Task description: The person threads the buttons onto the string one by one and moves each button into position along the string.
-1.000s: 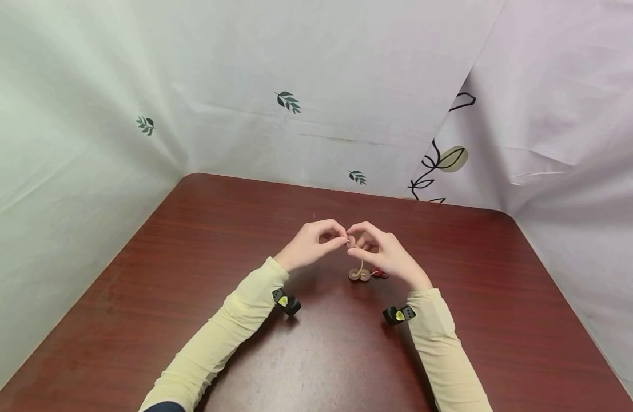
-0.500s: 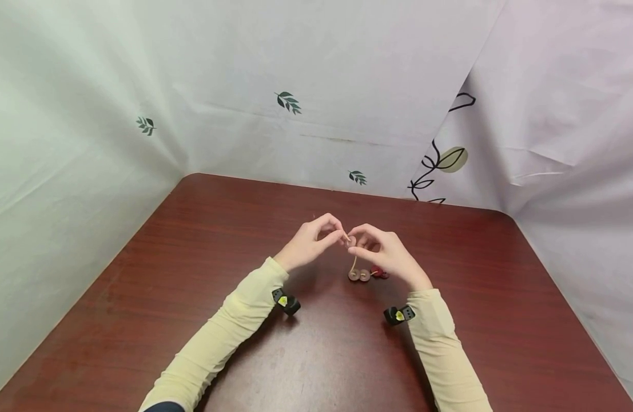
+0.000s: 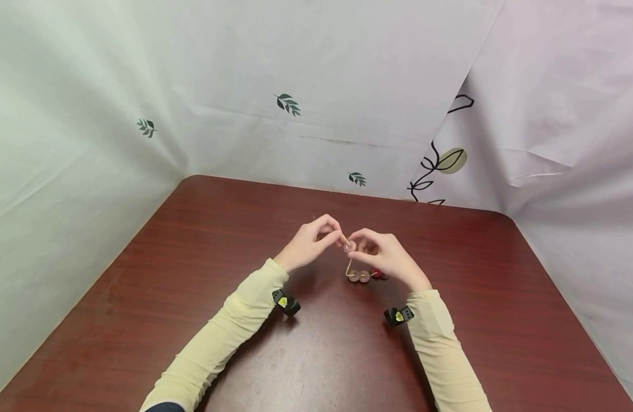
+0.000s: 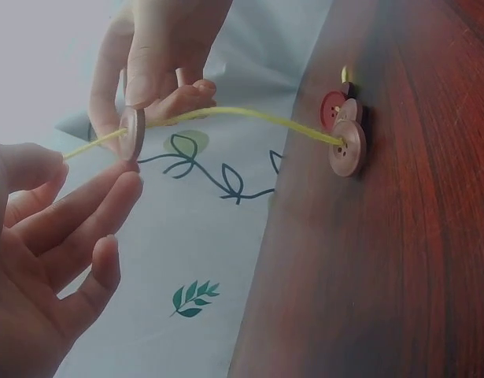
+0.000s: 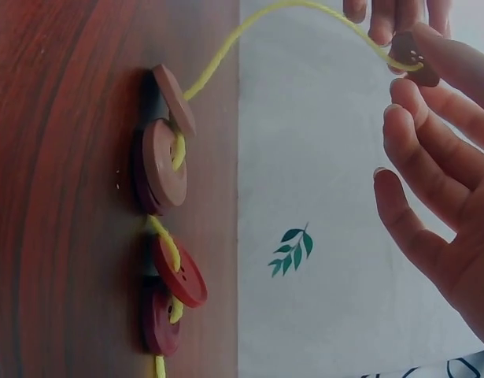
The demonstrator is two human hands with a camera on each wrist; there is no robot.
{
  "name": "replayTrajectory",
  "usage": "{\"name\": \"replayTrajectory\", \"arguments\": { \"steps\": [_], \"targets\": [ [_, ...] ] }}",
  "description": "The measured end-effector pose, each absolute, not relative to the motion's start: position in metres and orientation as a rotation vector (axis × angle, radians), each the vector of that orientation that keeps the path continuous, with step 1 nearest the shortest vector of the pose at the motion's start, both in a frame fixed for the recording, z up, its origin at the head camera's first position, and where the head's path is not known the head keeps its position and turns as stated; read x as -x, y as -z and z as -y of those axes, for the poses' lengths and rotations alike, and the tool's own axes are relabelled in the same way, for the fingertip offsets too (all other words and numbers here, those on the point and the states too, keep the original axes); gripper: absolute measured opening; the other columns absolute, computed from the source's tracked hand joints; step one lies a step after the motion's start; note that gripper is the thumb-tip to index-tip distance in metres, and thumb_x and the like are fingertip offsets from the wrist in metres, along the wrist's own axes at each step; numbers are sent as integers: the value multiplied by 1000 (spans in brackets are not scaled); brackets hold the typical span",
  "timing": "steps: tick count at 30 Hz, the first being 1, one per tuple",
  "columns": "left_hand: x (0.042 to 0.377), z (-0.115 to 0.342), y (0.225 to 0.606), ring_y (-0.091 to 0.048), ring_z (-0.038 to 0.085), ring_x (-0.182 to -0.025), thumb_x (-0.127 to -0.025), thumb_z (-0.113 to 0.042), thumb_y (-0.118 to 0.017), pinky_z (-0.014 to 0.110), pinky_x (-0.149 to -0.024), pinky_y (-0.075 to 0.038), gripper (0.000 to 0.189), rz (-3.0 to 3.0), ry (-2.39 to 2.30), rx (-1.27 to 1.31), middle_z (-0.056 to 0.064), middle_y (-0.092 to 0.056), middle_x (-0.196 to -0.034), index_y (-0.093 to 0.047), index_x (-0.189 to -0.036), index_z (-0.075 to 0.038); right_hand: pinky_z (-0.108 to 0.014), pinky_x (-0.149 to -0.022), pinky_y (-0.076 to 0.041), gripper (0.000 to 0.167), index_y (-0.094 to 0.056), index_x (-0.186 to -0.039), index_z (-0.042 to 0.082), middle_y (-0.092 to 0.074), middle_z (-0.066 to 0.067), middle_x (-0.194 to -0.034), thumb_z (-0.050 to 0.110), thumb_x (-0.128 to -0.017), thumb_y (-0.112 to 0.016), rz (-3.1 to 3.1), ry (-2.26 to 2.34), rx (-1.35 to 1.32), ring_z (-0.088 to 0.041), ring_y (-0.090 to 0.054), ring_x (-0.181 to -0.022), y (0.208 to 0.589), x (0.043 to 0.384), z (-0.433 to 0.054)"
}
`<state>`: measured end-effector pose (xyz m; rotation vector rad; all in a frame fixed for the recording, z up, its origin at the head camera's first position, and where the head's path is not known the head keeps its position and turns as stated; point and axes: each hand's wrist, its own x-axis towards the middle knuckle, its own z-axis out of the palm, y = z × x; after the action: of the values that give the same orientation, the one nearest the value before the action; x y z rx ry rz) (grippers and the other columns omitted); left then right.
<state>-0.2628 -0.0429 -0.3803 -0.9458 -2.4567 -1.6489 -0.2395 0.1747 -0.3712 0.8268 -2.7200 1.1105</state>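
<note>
Over the middle of the table, my right hand (image 3: 388, 254) pinches a pinkish-brown button (image 4: 133, 134) by its edge between thumb and forefinger. A yellow string (image 4: 242, 112) passes through this button. Just left of it, my left hand (image 3: 307, 243) pinches the string between thumb and forefinger; its other fingertips are close under the button in the left wrist view. From the button the string slopes down to two pinkish-brown buttons (image 5: 166, 161) on the table. Farther along the same string lie a red button (image 5: 179, 272) and a darker red button (image 5: 161, 323).
The dark red-brown wooden table (image 3: 316, 355) has rounded far corners. White curtains (image 3: 234, 131) with leaf prints surround it at the back and both sides. Black wrist cameras (image 3: 397, 316) hang under both forearms near the tabletop.
A short stretch of string now shows between my left fingertips and the held button, which has come slightly nearer. The left hand has drawn back a little; the buttons on the table stay nearly put.
</note>
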Motion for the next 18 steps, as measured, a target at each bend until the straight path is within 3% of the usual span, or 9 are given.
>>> {"name": "replayTrajectory", "arguments": {
  "steps": [10,18],
  "targets": [
    [264,45,379,-70,31,-88,-98,-17,-56,39,-80,-52,6,2421,1708,948,7,-73,-90,-57,-98,-11,-23,-58,-47,19,-68,-103,19,-65,6,-72,25,-86,-72,2757,-1130,-845,-8,-57,-61,371,239,-174],
    [265,46,377,-69,34,-86,-97,-15,-57,35,-77,-53,5,2379,1730,932,11,-72,-87,-57,-97,-10,-25,-55,-49,20,-67,-106,18,-67,2,-75,24,-87,-72,2854,-1149,-894,-11,-60,-61,373,240,-175]
  ]
}}
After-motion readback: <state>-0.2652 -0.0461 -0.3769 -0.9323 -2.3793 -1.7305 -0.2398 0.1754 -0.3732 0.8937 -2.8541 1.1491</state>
